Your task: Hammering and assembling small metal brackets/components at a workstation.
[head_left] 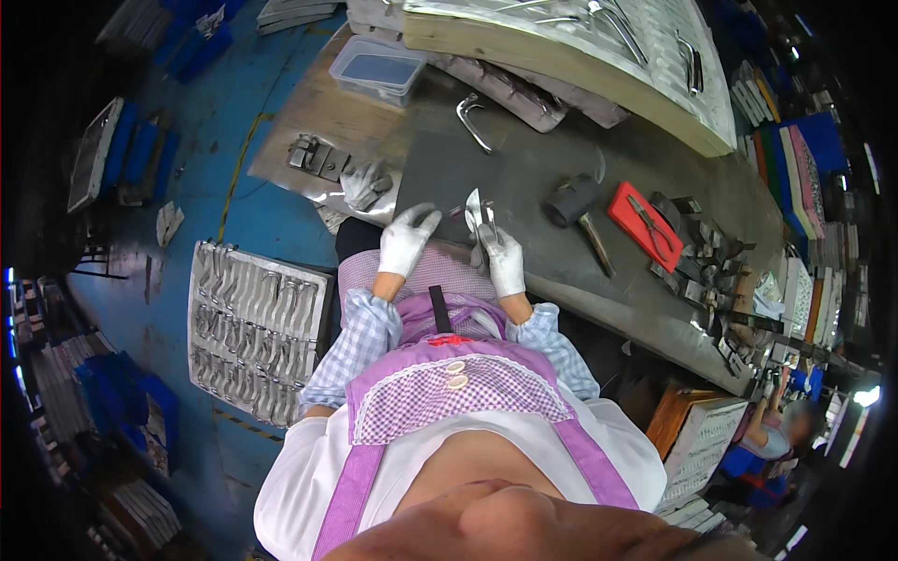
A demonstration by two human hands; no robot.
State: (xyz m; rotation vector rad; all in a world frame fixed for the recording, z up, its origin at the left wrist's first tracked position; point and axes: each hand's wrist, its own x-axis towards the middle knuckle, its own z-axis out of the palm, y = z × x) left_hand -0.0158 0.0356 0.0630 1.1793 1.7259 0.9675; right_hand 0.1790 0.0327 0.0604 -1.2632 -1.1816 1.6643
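My right hand (pixel 504 262), in a white glove, is closed around a shiny metal hand tool (pixel 475 211) with a pointed, blade-like head. The tool points up and away from me at the bench's near edge. My left hand (pixel 405 242), also gloved, is apart from it to the left, with fingers spread and nothing visible in them. Just left of the tool lies a small purplish object (pixel 457 210), too small to name. Farther off on the dark mat (pixel 435 173) rests a curved shiny metal piece (pixel 475 123).
A black mallet (pixel 569 201), pliers (pixel 655 227) in a red tray (pixel 629 208) and metal blocks are on the right. At left are a crumpled glove (pixel 366 184), a metal fixture (pixel 318 157) and a plastic box (pixel 378 67). A tray of metal parts (pixel 259 327) stands beside me.
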